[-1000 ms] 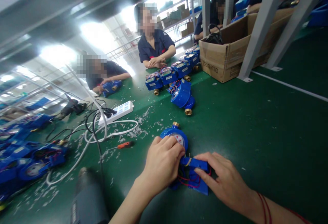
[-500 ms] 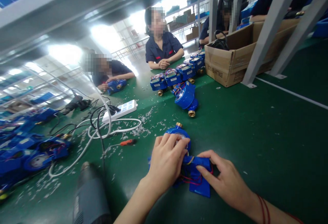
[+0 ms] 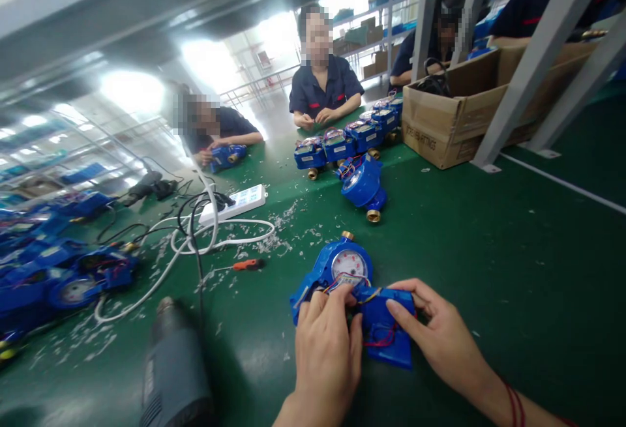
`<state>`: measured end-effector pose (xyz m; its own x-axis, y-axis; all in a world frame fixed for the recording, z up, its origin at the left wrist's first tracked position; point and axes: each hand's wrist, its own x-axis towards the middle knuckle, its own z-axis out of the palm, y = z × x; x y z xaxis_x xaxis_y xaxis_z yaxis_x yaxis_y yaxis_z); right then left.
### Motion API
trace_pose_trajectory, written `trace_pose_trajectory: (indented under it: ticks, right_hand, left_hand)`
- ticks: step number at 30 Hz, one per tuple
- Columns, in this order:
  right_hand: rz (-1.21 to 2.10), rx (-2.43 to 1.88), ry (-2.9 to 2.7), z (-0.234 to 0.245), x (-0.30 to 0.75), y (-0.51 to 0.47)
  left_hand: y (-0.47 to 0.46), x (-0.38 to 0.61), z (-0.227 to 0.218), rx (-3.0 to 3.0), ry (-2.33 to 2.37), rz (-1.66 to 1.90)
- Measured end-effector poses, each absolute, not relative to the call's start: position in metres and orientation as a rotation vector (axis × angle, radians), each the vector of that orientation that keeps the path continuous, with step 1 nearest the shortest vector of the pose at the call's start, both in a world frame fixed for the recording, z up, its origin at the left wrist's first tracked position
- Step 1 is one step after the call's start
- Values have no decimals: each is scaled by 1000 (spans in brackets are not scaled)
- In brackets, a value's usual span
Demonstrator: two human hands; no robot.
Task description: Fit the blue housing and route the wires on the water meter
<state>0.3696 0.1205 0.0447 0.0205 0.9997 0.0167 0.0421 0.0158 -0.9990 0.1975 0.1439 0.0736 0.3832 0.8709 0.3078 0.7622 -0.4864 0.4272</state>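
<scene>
A blue water meter with a round white dial and brass pipe ends lies on the green table in front of me. My left hand is closed at its near side, fingers curled in below the dial where thin wires run; the fingertips are partly hidden. My right hand grips a blue plastic housing at its right end, thumb on top and fingers behind. A flat blue flap sticks out toward me under the housing, with red wires across it.
To the left are a heat gun, an orange-handled screwdriver, a white power strip with tangled cords and plastic scraps. More water meters stand ahead, others heaped far left. A cardboard box sits by metal posts. Co-workers sit opposite.
My left hand has drawn back toward me off the dial, which now shows. The right hand still grips the housing. The view has shifted slightly; the co-worker opposite has moved their hands apart.
</scene>
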Motion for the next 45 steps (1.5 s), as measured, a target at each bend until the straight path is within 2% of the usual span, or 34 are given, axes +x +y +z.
trace_pose_trajectory:
  ticks: [4, 7, 10, 13, 30, 45]
  right_hand:
    - [954, -1344, -1369, 47, 371, 120]
    - [669, -1403, -1524, 51, 372, 120]
    - [354, -1357, -1672, 55, 370, 118]
    - [220, -1323, -1745, 57, 368, 118]
    - [479, -1585, -1542, 47, 366, 118]
    - [343, -1575, -1604, 41, 366, 116]
  left_hand:
    - [145, 202, 71, 2490, 1568, 751]
    - [147, 207, 68, 2505, 1636, 790]
    - [147, 211, 67, 2477, 1682, 859]
    - [146, 213, 68, 2436, 1725, 833]
    - [149, 212, 76, 2433, 1779, 592]
    - [154, 209, 74, 2466, 1750, 611]
